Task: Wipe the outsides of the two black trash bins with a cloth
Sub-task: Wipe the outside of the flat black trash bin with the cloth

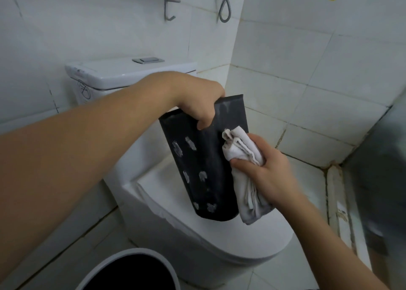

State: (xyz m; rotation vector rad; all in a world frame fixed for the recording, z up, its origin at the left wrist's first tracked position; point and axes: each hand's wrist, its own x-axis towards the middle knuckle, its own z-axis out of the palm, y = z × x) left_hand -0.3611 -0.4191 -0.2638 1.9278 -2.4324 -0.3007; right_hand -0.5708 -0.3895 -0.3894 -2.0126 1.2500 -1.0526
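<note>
gripping the top rim of a slim black trash bin (pixel 202 168), the left hand (pixel 195 98) comes in from 9 o'clock with its fingers (pixel 205 122) curled over the edge and reaching inside the opening. the bin is tilted, its mouth leaning toward 12 o'clock and its base resting on the closed white toilet lid (pixel 252 230) at centre view. pale smudges dot the bin's near face in rough pairs from top to bottom.

the right hand (pixel 261 164), entering from 5 o'clock, clenches a bunched white cloth (pixel 239 151) and presses it against the bin's right side, just below the rim; a loose tail of the cloth hangs down beside the bin to about the level of its base.

a second bin (pixel 129 270), round with a grey rim and black inside, stands on the tiled floor at 7 o'clock, well apart from both hands. the toilet cistern (pixel 105 74) with a metal flush button (pixel 148 60) sits at 11 o'clock. a shower hose (pixel 226 6) hangs on the white tiled wall at 12 o'clock.
</note>
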